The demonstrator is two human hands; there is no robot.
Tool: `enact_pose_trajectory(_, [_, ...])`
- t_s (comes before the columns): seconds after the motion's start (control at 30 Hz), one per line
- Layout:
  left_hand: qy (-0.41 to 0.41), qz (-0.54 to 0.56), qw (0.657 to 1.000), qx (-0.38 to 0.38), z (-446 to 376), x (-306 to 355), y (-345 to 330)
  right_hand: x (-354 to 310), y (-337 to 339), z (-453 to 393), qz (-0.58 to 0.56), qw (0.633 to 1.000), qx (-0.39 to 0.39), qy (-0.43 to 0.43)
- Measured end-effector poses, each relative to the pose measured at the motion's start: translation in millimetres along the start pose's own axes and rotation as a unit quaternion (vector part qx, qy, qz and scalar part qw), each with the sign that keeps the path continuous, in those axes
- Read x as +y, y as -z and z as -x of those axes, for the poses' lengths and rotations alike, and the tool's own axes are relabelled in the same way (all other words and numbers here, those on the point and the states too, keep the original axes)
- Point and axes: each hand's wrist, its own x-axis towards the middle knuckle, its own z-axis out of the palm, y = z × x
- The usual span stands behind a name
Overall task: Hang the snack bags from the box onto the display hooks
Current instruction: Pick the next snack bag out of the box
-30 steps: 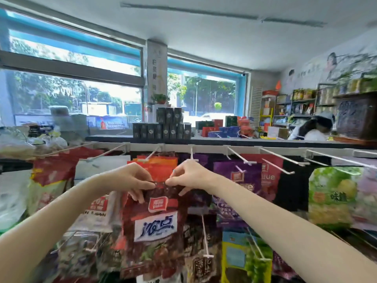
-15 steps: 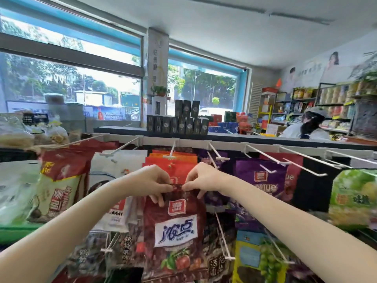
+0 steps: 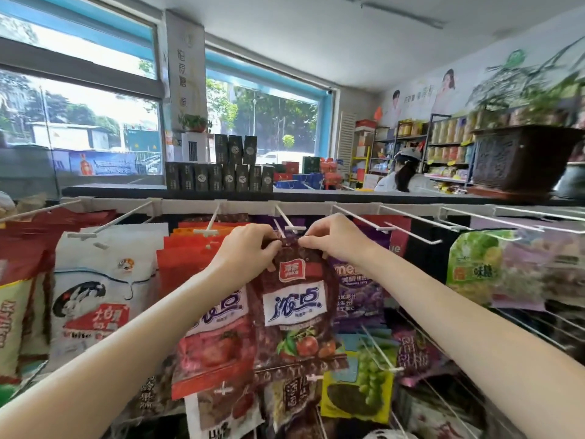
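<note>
Dark red and glossy, the snack bag (image 3: 292, 308) shows a white label with blue script above pictured tomatoes. Left hand (image 3: 245, 253) and right hand (image 3: 337, 237) fingers pinch its top edge, just below a white display hook (image 3: 286, 220).

Dark red snack bag (image 3: 296, 307), centre: red "yake" badge, white panel with large blue Chinese script. White bag (image 3: 101, 293), 9 o'clock: rabbit logo, "White R…" cut off. Purple bag (image 3: 357, 288), 3 o'clock: "Gummy Jelly". Pillar sign (image 3: 186, 76), 11 o'clock: vertical Chinese characters.
</note>
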Motion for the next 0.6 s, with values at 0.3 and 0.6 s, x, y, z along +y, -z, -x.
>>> enact_pose_trajectory(0.3, [0.015,-0.040,0.999,0.011,-20,-8,-16,9,-14,-30,0.142,0.989,0.040,-0.006])
enact_pose_trajectory(0.6, [-0.118,-0.222,0.966,0.051,21,-35,-51,5,-43,-73,0.323,0.937,0.134,-0.022])
